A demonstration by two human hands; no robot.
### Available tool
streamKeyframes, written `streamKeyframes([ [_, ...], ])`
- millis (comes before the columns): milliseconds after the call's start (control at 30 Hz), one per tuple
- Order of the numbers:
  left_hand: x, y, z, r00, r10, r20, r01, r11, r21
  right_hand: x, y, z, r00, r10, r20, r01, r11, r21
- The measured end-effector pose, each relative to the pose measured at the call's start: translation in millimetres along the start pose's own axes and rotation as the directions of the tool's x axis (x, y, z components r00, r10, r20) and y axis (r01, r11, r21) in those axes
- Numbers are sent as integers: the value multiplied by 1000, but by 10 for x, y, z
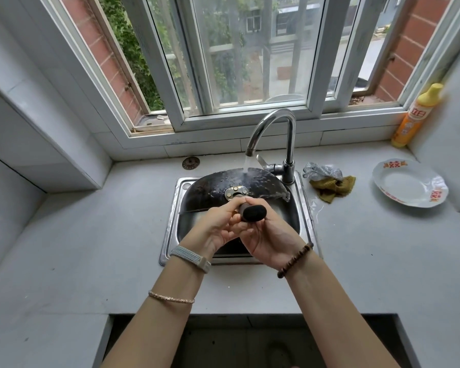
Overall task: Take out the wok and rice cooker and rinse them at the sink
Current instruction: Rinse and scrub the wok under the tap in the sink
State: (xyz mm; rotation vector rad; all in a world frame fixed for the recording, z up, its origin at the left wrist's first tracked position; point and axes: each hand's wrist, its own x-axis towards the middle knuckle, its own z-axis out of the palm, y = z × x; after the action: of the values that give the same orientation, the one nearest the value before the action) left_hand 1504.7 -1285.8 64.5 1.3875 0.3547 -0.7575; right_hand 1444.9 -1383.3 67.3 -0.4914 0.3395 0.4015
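Over on the left, a small round metal disc (191,163) sits on the counter (64,248), just behind the sink (170,229). Into the sink now: the left hand (218,227) is curled round the handle (252,213) from the left side, fingers wrapped and gripping. The wok (215,187) stands tipped up on its edge inside the basin, dark and wet, with the handle pointing back at the person. Water (249,162) runs from the tap (290,134) and strikes the wok's upper rim. The right hand (271,235) clasps the same handle from the right, touching the left hand, so both hands are gripping. Right of the tap, a silvery cloth (322,171) lies against a mustard cloth (335,188), with a wet patch beside them. Further right rests a white plate (406,185) with red marks on its rim, and a yellow bottle (414,118) stands in the corner by the window sill.
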Motion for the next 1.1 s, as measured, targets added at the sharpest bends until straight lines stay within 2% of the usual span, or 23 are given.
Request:
streamKeyframes([
  [167, -12, -148, -4, 999, -33, 33, 32, 999, 38, -121, 56, -132, 999, 49, -10, -49, 997, -59],
  [433, -58, -495, -151, 992, -79, 94, 70, 993, 98, -292, 306, -340, 990, 134, -43, -141, 955, -262],
  [600, -72, -712, -281, 990, -99, 96, 87, 989, 119, -335, 481, -411, 974, 183, -135, -222, 895, -387],
  [800, -107, -971, -431, 985, -137, 102, 117, 977, 179, -341, 762, -455, 952, 204, -227, -288, 850, -441],
  [967, -90, -1234, -538, 982, -162, 97, 135, 961, 241, -329, 1024, -505, 920, 158, -359, -335, 792, -510],
  [1100, -84, -1387, -584, 989, -121, 86, 92, 955, 283, -343, 1221, -519, 879, 137, -456, -385, 768, -511],
])
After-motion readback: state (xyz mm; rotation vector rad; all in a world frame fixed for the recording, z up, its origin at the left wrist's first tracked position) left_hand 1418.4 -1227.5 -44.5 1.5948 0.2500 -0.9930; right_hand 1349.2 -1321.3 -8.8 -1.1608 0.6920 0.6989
